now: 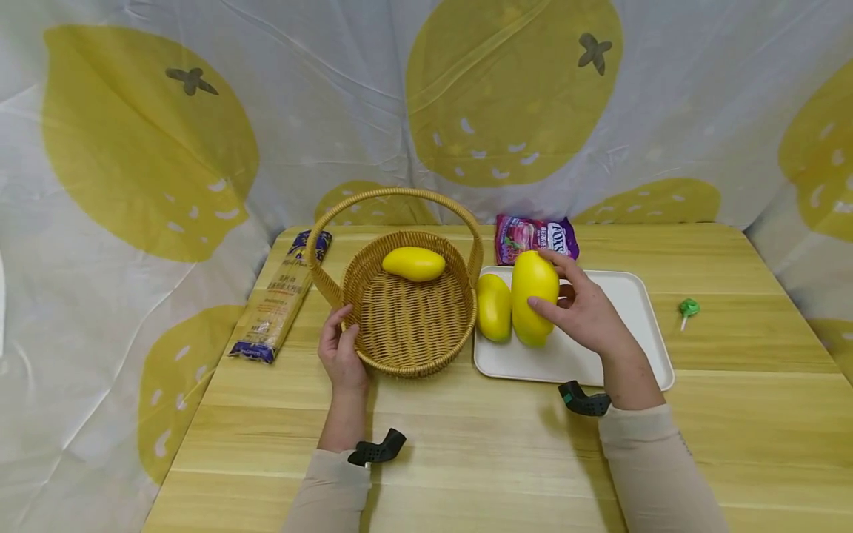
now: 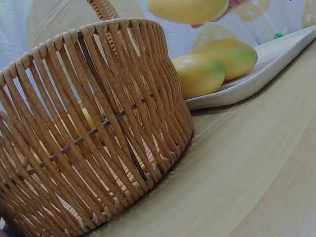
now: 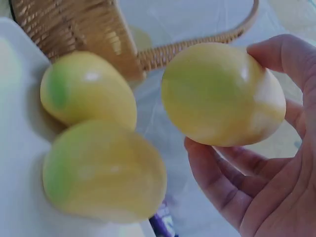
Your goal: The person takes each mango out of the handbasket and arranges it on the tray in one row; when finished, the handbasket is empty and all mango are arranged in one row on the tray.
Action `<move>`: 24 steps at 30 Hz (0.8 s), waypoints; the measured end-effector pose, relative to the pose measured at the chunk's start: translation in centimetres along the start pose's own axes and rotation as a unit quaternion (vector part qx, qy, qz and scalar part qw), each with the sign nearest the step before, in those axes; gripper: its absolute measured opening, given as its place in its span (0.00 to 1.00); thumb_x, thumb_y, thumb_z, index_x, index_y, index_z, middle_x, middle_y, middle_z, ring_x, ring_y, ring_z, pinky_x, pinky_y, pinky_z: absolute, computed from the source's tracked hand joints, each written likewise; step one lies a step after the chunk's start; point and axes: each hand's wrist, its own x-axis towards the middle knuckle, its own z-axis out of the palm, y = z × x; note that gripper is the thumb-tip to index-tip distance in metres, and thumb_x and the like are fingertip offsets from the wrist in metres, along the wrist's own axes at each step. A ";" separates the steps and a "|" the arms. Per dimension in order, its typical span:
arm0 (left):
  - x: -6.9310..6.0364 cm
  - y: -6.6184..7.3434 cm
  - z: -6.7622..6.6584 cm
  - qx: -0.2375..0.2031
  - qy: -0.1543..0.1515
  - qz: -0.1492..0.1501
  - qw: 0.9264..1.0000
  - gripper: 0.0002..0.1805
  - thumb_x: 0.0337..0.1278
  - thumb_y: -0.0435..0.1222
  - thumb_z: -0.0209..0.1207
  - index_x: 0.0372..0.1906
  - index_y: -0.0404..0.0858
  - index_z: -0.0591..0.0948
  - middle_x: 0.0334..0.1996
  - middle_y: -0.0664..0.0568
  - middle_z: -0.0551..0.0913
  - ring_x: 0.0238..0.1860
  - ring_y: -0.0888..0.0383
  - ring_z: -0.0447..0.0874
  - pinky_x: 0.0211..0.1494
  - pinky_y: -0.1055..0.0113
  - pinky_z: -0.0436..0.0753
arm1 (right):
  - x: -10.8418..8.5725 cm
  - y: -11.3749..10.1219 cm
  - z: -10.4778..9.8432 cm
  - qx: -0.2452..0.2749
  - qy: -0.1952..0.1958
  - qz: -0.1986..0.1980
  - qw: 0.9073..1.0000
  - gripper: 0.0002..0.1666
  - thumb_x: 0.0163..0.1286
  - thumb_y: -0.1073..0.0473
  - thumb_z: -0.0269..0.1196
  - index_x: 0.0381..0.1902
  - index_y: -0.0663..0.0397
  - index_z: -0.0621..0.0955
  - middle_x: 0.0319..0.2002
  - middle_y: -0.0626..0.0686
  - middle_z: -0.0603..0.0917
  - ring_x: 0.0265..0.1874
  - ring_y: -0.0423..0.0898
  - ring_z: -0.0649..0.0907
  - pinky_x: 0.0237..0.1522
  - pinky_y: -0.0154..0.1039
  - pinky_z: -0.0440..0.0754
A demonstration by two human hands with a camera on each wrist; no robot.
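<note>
My left hand (image 1: 343,359) grips the near left rim of a round wicker basket (image 1: 409,326) with a tall arched handle. Inside the basket, toward its far side, lies a yellow mango (image 1: 413,263). My right hand (image 1: 589,307) holds another mango (image 3: 222,94) between thumb and fingertips, raised above a white tray (image 1: 600,359). Two more mangoes, yellow with green ends, rest on the tray's left part: one (image 1: 493,307) beside the basket, the other (image 3: 103,173) mostly hidden under the held one in the head view. In the left wrist view, the basket's woven wall (image 2: 98,108) fills the left side.
A long spaghetti packet (image 1: 280,300) lies left of the basket. Behind the tray sits a purple candy bag (image 1: 533,235). A green lollipop (image 1: 689,307) lies to the tray's right. Lemon-printed cloth (image 1: 333,89) hangs behind the wooden table (image 1: 466,459).
</note>
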 end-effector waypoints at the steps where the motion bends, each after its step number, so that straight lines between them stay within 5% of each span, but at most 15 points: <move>1: 0.0 0.0 0.0 -0.001 -0.001 0.002 1.000 0.17 0.61 0.22 0.50 0.51 0.28 0.83 0.65 0.45 0.76 0.73 0.55 0.67 0.66 0.72 0.74 | 0.0 0.2 -0.2 -0.001 0.001 0.005 1.000 0.45 0.72 0.51 0.66 0.80 0.28 0.58 0.69 0.62 0.69 0.59 0.62 0.80 0.60 0.55 0.80; 11: 0.0 -0.1 -0.1 0.004 -0.002 0.003 1.000 0.17 0.61 0.23 0.50 0.52 0.27 0.82 0.66 0.44 0.76 0.73 0.55 0.67 0.67 0.73 0.74 | 0.1 1.9 -1.9 0.031 0.022 0.022 0.999 0.42 0.75 0.52 0.62 0.80 0.33 0.56 0.70 0.69 0.68 0.57 0.64 0.79 0.44 0.26 0.80; 16: 0.1 0.0 -0.1 0.003 -0.004 -0.005 1.000 0.17 0.62 0.23 0.50 0.52 0.28 0.82 0.67 0.46 0.74 0.75 0.55 0.64 0.66 0.73 0.74 | 0.2 2.4 -2.6 0.050 0.026 0.058 0.997 0.48 0.70 0.45 0.67 0.80 0.32 0.55 0.72 0.69 0.66 0.58 0.66 0.79 0.44 0.31 0.83; 24: -0.1 0.1 0.0 0.004 -0.008 -0.003 1.000 0.18 0.63 0.22 0.48 0.55 0.25 0.80 0.66 0.49 0.75 0.72 0.54 0.68 0.63 0.70 0.78 | 0.2 3.9 -3.6 0.013 0.031 0.092 0.995 0.50 0.69 0.41 0.67 0.81 0.32 0.54 0.73 0.69 0.60 0.57 0.70 0.79 0.56 0.53 0.81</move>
